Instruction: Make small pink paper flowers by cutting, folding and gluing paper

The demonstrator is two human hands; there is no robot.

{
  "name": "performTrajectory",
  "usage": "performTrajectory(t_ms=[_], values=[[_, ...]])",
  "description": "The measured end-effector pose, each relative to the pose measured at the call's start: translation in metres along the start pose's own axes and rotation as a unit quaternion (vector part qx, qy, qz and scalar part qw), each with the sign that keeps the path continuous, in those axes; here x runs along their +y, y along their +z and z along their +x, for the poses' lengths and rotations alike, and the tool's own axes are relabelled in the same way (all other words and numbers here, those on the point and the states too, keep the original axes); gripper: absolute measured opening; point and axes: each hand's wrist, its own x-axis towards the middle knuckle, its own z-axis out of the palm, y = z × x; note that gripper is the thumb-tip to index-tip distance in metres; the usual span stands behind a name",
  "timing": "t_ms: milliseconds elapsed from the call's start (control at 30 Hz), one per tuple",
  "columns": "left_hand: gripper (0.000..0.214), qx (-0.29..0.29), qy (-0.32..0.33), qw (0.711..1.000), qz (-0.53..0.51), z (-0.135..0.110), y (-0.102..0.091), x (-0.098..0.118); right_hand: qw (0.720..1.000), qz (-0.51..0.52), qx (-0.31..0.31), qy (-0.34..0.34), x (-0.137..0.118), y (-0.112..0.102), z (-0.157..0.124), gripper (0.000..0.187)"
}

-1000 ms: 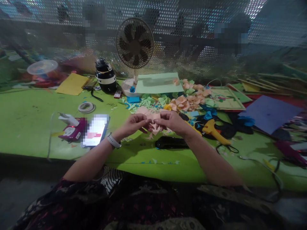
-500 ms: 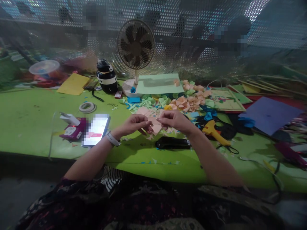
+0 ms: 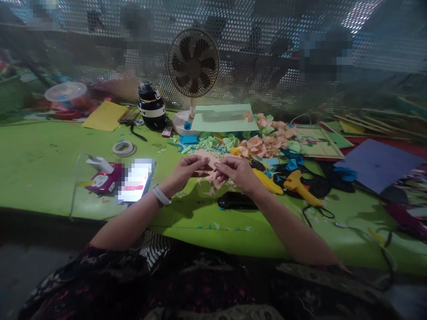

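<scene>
Over the near middle of the green table, my left hand (image 3: 191,172) and my right hand (image 3: 237,172) face each other with fingertips pinched. Between them is a small piece of peach paper (image 3: 211,163), partly covered by the fingers. More peach paper lies just behind and below the fingers, so the held piece's outline is hard to make out. A black glossy oblong object (image 3: 235,201) lies under my right wrist. Cut and curled paper petals (image 3: 258,144) in peach, green and blue are heaped behind my hands.
Left of my arm are a lit phone (image 3: 136,180), a purple device (image 3: 105,180) and a tape roll (image 3: 124,148). A fan (image 3: 193,63) and a black bottle (image 3: 151,106) stand behind. To the right lie a yellow glue gun (image 3: 302,189) and purple paper (image 3: 380,164).
My right hand has shifted slightly left and down, and a yellow object beside its wrist now shows. The peach paper between my fingertips has turned. The whole view has moved a little.
</scene>
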Motion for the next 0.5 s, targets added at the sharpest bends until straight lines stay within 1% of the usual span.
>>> performTrajectory(t_ms=[33, 100, 167, 200, 267, 333, 500], values=[[0.027, -0.007, -0.003, 1.000, -0.005, 0.001, -0.002, 0.001, 1.000, -0.019, 0.002, -0.021, 0.000, -0.003, -0.001, 0.028], [0.025, -0.033, -0.016, 0.999, -0.009, 0.001, -0.005, 0.006, 0.994, -0.068, 0.013, -0.090, -0.002, -0.011, -0.001, 0.019], [0.025, -0.066, -0.038, 0.997, 0.002, 0.002, -0.008, 0.010, 0.976, -0.131, 0.008, -0.171, -0.003, -0.017, 0.000, 0.026], [0.025, -0.078, -0.048, 0.996, 0.007, 0.002, -0.009, 0.011, 0.965, -0.161, -0.002, -0.207, -0.002, -0.019, 0.001, 0.026], [0.027, -0.093, -0.065, 0.994, 0.009, 0.001, -0.009, 0.012, 0.944, -0.203, -0.026, -0.259, -0.001, -0.021, 0.002, 0.016], [0.029, -0.090, -0.074, 0.993, 0.004, 0.001, -0.008, 0.012, 0.930, -0.222, -0.037, -0.289, 0.002, -0.020, 0.003, 0.010], [0.032, -0.086, -0.078, 0.993, 0.020, 0.001, -0.006, 0.009, 0.917, -0.240, -0.032, -0.317, 0.007, -0.018, 0.001, 0.015]])
